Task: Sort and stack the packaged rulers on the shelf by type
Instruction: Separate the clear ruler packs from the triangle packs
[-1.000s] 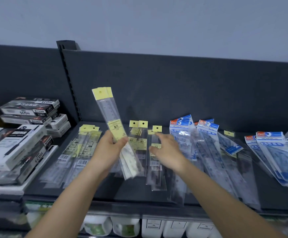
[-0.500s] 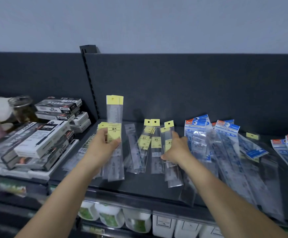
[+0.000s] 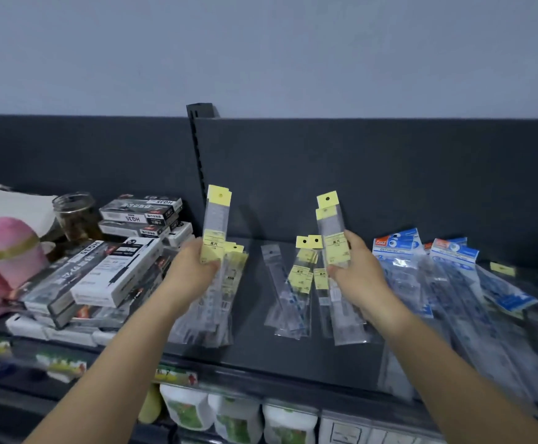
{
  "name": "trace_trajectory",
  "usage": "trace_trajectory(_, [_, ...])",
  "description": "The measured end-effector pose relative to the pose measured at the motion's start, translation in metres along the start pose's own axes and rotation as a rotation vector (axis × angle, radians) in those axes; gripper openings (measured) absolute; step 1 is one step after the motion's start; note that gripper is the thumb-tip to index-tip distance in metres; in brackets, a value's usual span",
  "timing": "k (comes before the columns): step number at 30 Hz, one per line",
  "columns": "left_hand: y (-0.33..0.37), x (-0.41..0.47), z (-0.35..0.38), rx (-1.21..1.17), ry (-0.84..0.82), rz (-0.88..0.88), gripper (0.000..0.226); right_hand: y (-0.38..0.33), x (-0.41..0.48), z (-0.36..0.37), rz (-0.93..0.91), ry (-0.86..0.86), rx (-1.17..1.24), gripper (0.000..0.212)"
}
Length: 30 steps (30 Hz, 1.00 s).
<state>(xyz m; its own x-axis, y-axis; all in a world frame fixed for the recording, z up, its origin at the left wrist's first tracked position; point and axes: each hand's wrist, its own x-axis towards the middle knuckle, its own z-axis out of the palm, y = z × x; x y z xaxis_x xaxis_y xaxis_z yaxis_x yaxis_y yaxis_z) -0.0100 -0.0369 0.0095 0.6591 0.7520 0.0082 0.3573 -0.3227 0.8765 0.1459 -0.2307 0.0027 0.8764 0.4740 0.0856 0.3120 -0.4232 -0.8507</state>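
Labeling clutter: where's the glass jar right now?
Head view, far left of the shelf: the glass jar stands between the pink object and the stacked boxes.

Dim, flat, bluish indoor light, its source unseen. The raised rulers (image 3: 218,219) cast a faint, soft shadow on the shelf (image 3: 389,174) back. Weak glare sits on the blue packs (image 3: 453,299) at 3 o'clock. Edges at 5 and 7 o'clock are blurred.

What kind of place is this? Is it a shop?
Most likely a stationery shop: packaged rulers with yellow hang tags lie on a dark display shelf, blue geometry packs beside them, and pen boxes are stacked at the left.
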Motion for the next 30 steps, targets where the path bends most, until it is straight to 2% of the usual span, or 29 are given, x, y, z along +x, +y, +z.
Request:
trace_trajectory(3, [-0.013,0.008,0.010,-0.014,-0.079,-0.047,0.029,-0.016,-0.006,0.028,0.029,-0.052,0.099,0.067])
trace_trajectory(6, [-0.036,0.021,0.017,0.024,-0.152,-0.062,0.057,-0.033,-0.016,0.064,0.097,-0.115,0.086,0.071])
trace_trajectory(8, [-0.040,0.023,0.016,0.062,-0.194,-0.061,0.068,-0.042,-0.021,0.089,0.148,-0.128,0.067,0.072])
trace_trajectory(14, [-0.038,0.017,0.002,0.157,-0.283,0.029,0.060,-0.057,-0.022,0.139,0.140,-0.049,-0.112,0.070])
trace_trajectory(16, [-0.040,0.015,-0.006,0.154,-0.335,0.081,0.059,-0.060,-0.023,0.148,0.155,-0.034,-0.147,0.067])
trace_trajectory(19, [-0.051,0.019,-0.012,0.216,-0.395,0.170,0.054,-0.064,-0.027,0.161,0.112,-0.009,-0.220,0.035])
trace_trajectory(21, [-0.061,0.024,-0.014,0.293,-0.430,0.241,0.055,-0.062,-0.029,0.168,0.062,-0.008,-0.344,0.026])
trace_trajectory(24, [-0.070,0.022,-0.015,0.402,-0.468,0.392,0.058,-0.056,-0.035,0.164,0.067,0.029,-0.488,0.042])
trace_trajectory(27, [-0.074,0.017,-0.015,0.518,-0.532,0.559,0.056,-0.044,-0.035,0.143,0.105,0.169,-0.668,0.042])
trace_trajectory(30, [-0.080,0.016,-0.013,0.652,-0.626,0.625,0.055,-0.034,-0.032,0.125,0.285,0.114,-0.780,0.049])
